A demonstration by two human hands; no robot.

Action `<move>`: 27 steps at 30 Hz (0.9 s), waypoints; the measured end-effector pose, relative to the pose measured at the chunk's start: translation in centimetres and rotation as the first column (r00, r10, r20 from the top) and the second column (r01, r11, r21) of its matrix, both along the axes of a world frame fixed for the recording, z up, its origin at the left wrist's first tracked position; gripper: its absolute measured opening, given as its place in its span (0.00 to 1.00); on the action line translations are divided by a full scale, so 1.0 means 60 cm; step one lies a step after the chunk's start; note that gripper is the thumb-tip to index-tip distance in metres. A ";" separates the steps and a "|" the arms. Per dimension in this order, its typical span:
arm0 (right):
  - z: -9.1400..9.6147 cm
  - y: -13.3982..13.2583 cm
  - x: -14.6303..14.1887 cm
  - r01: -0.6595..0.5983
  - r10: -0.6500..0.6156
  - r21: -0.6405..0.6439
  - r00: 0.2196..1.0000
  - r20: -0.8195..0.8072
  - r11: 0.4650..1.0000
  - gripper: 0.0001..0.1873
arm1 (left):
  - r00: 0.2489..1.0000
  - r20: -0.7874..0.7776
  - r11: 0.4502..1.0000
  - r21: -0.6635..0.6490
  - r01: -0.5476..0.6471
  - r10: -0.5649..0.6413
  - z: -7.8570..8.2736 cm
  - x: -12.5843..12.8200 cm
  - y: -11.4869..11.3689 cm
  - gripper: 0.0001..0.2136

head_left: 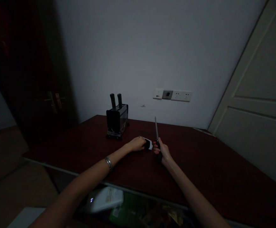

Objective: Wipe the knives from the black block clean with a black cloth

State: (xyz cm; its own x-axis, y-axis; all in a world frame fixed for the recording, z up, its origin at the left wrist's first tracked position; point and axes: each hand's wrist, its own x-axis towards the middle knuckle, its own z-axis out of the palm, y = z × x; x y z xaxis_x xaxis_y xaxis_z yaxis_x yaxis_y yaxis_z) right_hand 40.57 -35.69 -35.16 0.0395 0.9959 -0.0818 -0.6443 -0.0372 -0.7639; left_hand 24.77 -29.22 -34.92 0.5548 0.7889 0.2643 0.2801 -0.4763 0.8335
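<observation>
My right hand (163, 152) is closed round the black handle of a sharpening steel (156, 128), whose thin grey rod points up and away over the table. To its left, my left hand (137, 144) reaches low over the tabletop, its fingers closed on a small black-and-white cloth (149, 144). In the dim light the fingertips and the cloth's hidden part are hard to make out. The cloth's right end lies close to my right hand's fingers. A metal bracelet (109, 163) circles my left wrist.
A black knife block (117, 120) with two black handles upright in it stands at the back left of the dark red table (81, 148). Wall sockets (181, 96) are behind. Under the front edge sit a white box (107, 199) and a green package (130, 209).
</observation>
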 end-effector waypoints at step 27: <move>-0.005 -0.002 -0.013 0.017 -0.033 0.085 0.981 0.192 0.996 0.22 | 0.770 0.637 0.707 -0.561 0.430 0.036 0.016 0.074 0.018 0.09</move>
State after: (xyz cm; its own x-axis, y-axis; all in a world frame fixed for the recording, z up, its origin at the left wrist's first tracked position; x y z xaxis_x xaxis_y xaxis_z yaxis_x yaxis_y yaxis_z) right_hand 39.76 -35.79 -35.44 0.0712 0.9974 0.0123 -0.4842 0.0453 -0.8738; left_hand 29.20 -28.11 -33.96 0.6425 0.7646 0.0507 -0.3812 0.2616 0.8867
